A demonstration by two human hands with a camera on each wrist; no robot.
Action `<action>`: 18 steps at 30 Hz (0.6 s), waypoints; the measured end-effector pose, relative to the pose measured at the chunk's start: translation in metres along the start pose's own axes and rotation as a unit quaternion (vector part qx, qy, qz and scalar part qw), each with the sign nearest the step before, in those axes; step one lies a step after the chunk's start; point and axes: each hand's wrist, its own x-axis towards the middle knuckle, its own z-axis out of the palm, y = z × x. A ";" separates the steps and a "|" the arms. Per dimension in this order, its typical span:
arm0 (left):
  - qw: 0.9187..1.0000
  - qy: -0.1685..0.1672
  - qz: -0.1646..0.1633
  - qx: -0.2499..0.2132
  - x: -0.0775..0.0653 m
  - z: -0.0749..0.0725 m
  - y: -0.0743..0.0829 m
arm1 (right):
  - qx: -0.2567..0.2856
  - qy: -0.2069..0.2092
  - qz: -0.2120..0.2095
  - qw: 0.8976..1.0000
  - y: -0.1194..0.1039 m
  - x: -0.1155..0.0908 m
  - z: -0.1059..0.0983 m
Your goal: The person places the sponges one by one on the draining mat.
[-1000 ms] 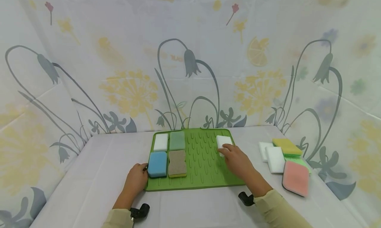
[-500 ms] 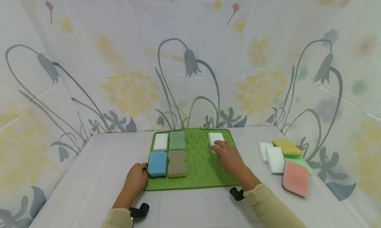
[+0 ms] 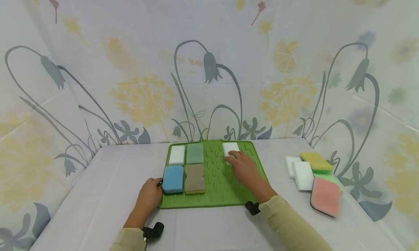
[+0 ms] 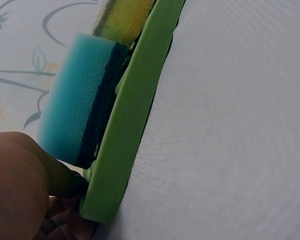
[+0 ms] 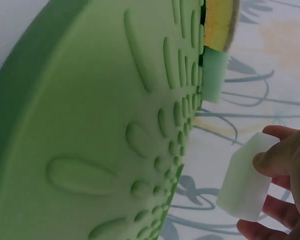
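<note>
My right hand [image 3: 243,168] holds a white sponge [image 3: 230,147] over the back right part of a green ribbed mat [image 3: 226,192]. In the right wrist view, thumb and fingers grip the white block by its sides, above the mat surface. At the mat's left edge, my left hand [image 3: 150,196] pinches the rim, its thumb close beside a blue sponge [image 3: 173,179] with a dark underside. Behind the blue one lies another white sponge [image 3: 176,155]. A pale green sponge [image 3: 195,154] and a grey-brown sponge with yellow below [image 3: 194,179] make the second column.
Right of the mat, a loose group lies on the white cloth: two white sponges [image 3: 302,175], a yellow sponge [image 3: 316,161], a bright green one [image 3: 328,178] partly covered, and a pink sponge [image 3: 325,196]. A flower-printed curtain [image 3: 209,80] stands behind and at both sides.
My right hand has carried the white sponge leftward and slightly back across the mat. The left hand has stayed at the mat's left edge.
</note>
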 end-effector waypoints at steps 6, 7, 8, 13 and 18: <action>1.000 -0.002 0.000 0.000 0.000 0.000 -0.001 | 0.013 -0.018 0.007 1.000 -0.006 0.008 0.003; 1.000 -0.002 0.000 0.001 0.000 0.000 -0.001 | 0.017 -0.021 0.008 1.000 -0.007 0.010 0.004; 1.000 -0.002 0.000 0.002 0.000 0.000 -0.001 | 0.021 -0.023 0.009 0.999 -0.008 0.011 0.005; 1.000 0.000 0.004 0.003 0.000 0.000 0.000 | 0.031 -0.033 0.012 0.999 -0.011 0.017 0.011; 1.000 0.003 0.003 0.000 -0.001 0.000 -0.001 | 0.020 -0.044 0.012 0.999 -0.012 0.022 0.017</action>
